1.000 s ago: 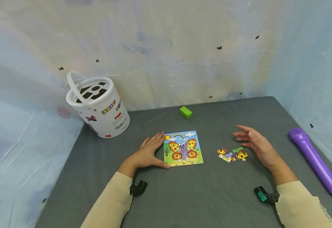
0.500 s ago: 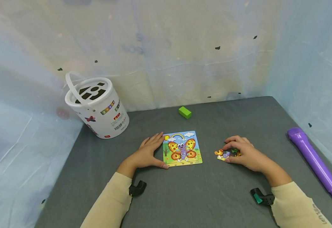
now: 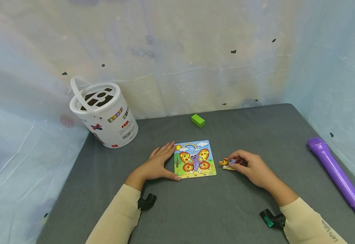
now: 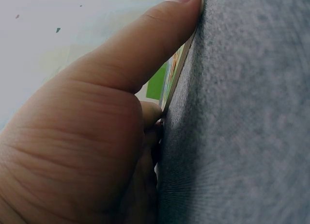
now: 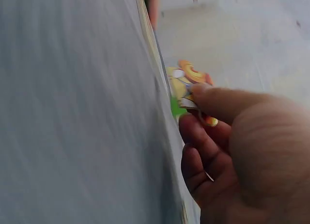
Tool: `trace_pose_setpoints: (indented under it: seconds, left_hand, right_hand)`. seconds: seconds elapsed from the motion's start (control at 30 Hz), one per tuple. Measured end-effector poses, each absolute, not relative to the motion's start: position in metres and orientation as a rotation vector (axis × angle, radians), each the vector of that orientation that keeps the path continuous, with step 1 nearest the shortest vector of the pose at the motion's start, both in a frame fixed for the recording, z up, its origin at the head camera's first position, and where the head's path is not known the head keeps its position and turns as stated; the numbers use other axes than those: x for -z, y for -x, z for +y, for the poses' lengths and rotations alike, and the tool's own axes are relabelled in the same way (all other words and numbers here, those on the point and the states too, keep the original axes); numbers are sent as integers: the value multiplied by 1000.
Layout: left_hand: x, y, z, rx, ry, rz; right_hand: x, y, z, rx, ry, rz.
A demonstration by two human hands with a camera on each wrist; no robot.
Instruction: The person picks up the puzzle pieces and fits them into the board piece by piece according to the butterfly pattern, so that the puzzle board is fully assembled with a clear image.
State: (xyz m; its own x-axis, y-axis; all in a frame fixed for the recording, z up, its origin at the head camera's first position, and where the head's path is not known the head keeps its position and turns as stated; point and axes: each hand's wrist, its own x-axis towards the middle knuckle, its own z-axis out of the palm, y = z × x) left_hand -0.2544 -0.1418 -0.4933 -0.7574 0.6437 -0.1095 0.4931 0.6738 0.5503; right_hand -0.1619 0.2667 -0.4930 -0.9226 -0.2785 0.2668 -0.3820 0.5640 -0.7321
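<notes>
A square butterfly puzzle (image 3: pixel 195 159) lies flat on the grey table. My left hand (image 3: pixel 156 166) rests at its left edge, fingers spread along the far side and thumb tip at the near corner. In the left wrist view, the thumb (image 4: pixel 145 42) lies over the board's thin edge. My right hand (image 3: pixel 254 168) pinches small puzzle pieces (image 3: pixel 227 163) between thumb and fingers, just right of the board. In the right wrist view, the puzzle pieces (image 5: pixel 186 86) show yellow, orange and white print; the fingers hide part of them.
A white lidded bucket (image 3: pixel 113 118) with a raised handle stands at the back left. Behind the board lies a green block (image 3: pixel 198 120). A purple tube (image 3: pixel 337 176) lies along the right edge. Plastic sheeting (image 3: pixel 177 57) hangs behind the table.
My right hand has come down onto the loose puzzle pieces, gripped them and carried them left toward the board. The left hand stays in place at the board's edge.
</notes>
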Motion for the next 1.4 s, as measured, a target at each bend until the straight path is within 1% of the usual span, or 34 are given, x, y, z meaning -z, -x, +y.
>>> trace_pose_setpoints:
  seconds: [0.3, 0.77, 0.97, 1.2, 1.3, 1.4]
  left_hand:
    - [493, 255, -141, -729, -902, 2595]
    - [490, 253, -141, -733, -908, 2592]
    - [491, 253, -141, -734, -911, 2594]
    - [491, 254, -141, -724, -907, 2602]
    - [492, 254, -141, -724, -910, 2603]
    - [492, 254, -141, -731, -915, 2600]
  right_hand:
    - [503, 159, 225, -1526, -587, -2466]
    - [503, 167, 173, -1766, -489, -2407]
    - [501, 171, 159, -1671, -453, -2496]
    - [501, 173, 158, -1426, -478, -2556]
    - [499, 171, 158, -1352, -534, -2543]
    - [495, 164, 157, -1175, -668, -2554]
